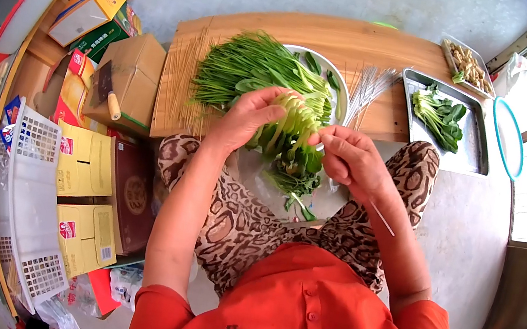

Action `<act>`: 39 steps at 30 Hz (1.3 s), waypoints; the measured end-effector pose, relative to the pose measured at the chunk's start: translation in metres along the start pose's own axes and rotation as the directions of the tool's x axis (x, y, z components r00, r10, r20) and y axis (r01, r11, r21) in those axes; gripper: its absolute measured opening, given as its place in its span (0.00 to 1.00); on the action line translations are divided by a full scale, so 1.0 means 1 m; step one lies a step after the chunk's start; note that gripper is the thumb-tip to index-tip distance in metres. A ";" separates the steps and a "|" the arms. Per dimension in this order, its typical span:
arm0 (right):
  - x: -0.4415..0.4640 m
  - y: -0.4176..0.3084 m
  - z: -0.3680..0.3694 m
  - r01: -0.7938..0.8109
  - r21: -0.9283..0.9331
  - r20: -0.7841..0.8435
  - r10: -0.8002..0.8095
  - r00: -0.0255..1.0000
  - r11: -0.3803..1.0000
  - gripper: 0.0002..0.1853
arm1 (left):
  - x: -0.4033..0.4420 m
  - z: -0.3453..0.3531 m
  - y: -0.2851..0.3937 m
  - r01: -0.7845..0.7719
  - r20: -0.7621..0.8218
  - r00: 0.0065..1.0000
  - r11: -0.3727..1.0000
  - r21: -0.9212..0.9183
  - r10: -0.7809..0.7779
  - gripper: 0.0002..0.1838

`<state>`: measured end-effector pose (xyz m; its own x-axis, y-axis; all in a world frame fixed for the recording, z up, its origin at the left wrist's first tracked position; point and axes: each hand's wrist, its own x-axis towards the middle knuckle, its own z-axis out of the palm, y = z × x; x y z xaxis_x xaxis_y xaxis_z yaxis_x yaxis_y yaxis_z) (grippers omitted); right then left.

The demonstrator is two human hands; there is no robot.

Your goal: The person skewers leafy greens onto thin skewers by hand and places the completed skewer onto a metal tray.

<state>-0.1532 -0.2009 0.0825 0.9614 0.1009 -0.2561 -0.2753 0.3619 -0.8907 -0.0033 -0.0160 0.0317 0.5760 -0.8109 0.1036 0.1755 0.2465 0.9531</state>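
Note:
My left hand is closed on a row of leafy greens, their pale stems side by side at the top and their dark leaves hanging below. My right hand pinches at the right end of this row. A thin skewer sticks out from under my right hand along the forearm; its other end is hidden. Just beyond my hands, a pile of long green chives lies beside a white plate with several loose leaves. Trimmed leaves lie low between my knees.
On the wooden table, thin wooden sticks lie left and silvery skewers right. A metal tray holds greens; behind it stands a tray of brownish food pieces. A cleaver rests by a cardboard box.

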 end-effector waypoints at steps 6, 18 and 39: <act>-0.011 0.004 -0.016 -0.030 0.002 0.015 0.030 0.999 1.000 0.12 | 0.001 0.020 -0.011 0.075 -0.011 0.997 0.997 -0.002 -0.075 0.15; -0.021 0.028 -0.030 -0.041 -0.202 -0.053 0.031 0.998 0.979 0.12 | -0.007 0.028 -0.032 0.236 0.057 0.972 0.958 -0.162 -0.230 0.15; -0.004 0.040 -0.021 -0.112 0.026 -0.066 0.113 0.991 0.993 0.12 | -0.010 0.021 -0.034 0.261 0.093 0.963 0.963 -0.074 -0.254 0.11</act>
<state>-0.1685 -0.2066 0.0403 0.9218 0.0798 -0.3795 -0.3807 0.3723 -0.8464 -0.0318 -0.0272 0.0042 0.4358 -0.8926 -0.1157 0.3780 0.0649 0.9235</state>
